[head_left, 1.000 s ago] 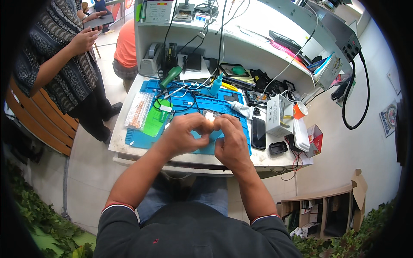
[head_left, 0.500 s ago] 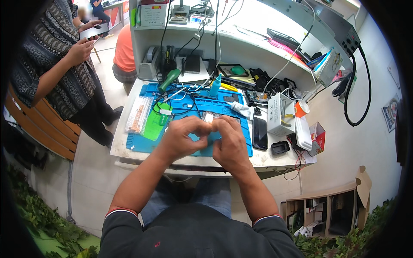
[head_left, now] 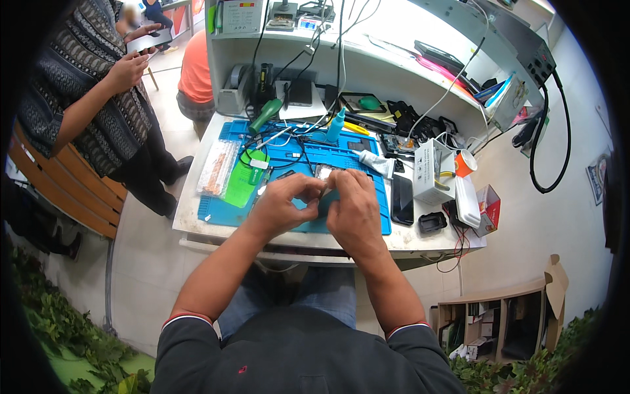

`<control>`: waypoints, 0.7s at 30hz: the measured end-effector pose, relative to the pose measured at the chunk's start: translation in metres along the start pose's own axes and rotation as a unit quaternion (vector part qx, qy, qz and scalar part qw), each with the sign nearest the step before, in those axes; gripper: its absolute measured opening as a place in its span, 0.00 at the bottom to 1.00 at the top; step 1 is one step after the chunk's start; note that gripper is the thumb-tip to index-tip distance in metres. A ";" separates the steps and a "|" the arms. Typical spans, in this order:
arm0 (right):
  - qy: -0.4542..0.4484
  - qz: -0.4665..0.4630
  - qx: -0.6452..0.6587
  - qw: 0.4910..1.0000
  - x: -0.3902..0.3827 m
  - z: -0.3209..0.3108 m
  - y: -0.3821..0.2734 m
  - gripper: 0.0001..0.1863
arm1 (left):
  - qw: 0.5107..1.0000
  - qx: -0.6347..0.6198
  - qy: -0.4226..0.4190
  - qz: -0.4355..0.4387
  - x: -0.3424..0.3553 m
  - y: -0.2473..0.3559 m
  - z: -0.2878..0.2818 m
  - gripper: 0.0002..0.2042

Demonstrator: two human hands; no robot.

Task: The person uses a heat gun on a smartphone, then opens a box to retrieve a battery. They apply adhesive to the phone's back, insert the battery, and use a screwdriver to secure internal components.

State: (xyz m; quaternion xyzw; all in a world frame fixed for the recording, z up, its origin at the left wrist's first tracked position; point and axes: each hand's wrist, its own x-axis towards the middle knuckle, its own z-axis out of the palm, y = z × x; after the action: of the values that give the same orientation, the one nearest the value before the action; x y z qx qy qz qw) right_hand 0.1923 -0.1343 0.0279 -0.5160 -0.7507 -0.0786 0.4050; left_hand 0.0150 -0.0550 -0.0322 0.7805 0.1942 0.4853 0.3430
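Observation:
My left hand [head_left: 281, 209] and my right hand [head_left: 355, 213] meet fingertip to fingertip over the blue work mat [head_left: 298, 226]. Thumb and forefinger of each are pinched together; whatever lies between them is too small and covered to name. Just beyond the fingertips, a small device with a bright patch [head_left: 323, 172] lies on the mat, partly hidden by my fingers. A green sheet [head_left: 238, 190] is left of my left hand, beside a clear plastic pack with orange pieces [head_left: 218, 169]. A white tube [head_left: 376, 163] and a dark phone [head_left: 402, 200] lie right of my right hand.
A blue dropper bottle [head_left: 336, 126], a green tool [head_left: 265, 117] and tangled cables occupy the mat's far side. At the right stand a white box [head_left: 434, 172] and an orange cup [head_left: 465, 163]. A shelf [head_left: 367, 52] rises behind; another person [head_left: 98, 98] stands at the left.
The view has shifted slightly, so the desk sits a little further right and the shelf lower. Both hands stay pinched together over the mat, with the fingers slightly rearranged.

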 end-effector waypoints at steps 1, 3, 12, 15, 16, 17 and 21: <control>-0.002 0.004 -0.001 1.000 -0.001 0.001 0.000 0.20 | 1.000 -0.001 0.001 -0.005 -0.002 -0.001 0.001 0.18; -0.004 0.010 -0.002 1.000 -0.001 0.001 0.000 0.21 | 1.000 -0.002 0.003 -0.013 -0.004 0.000 0.001 0.19; -0.005 0.016 -0.003 1.000 0.002 0.002 0.002 0.22 | 0.999 0.004 0.007 -0.049 -0.016 -0.012 0.002 0.21; -0.003 0.011 -0.007 1.000 0.003 0.001 0.001 0.21 | 0.999 -0.012 0.027 -0.044 -0.012 -0.007 0.002 0.22; -0.004 0.009 -0.008 1.000 0.002 0.000 0.002 0.21 | 0.999 -0.016 0.036 -0.036 -0.010 -0.005 0.002 0.23; -0.005 0.008 -0.010 1.000 0.001 0.000 0.002 0.21 | 0.998 -0.020 0.044 -0.027 -0.005 -0.002 0.001 0.23; -0.010 0.024 0.007 1.000 -0.001 -0.001 0.001 0.19 | 0.998 -0.012 0.058 0.019 0.014 0.016 -0.005 0.25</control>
State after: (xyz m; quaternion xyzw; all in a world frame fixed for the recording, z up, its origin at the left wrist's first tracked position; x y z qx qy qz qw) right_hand 0.1940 -0.1349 0.0281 -0.5314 -0.7426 -0.0588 0.4033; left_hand 0.0163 -0.0555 -0.0099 0.7504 0.1934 0.5382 0.3314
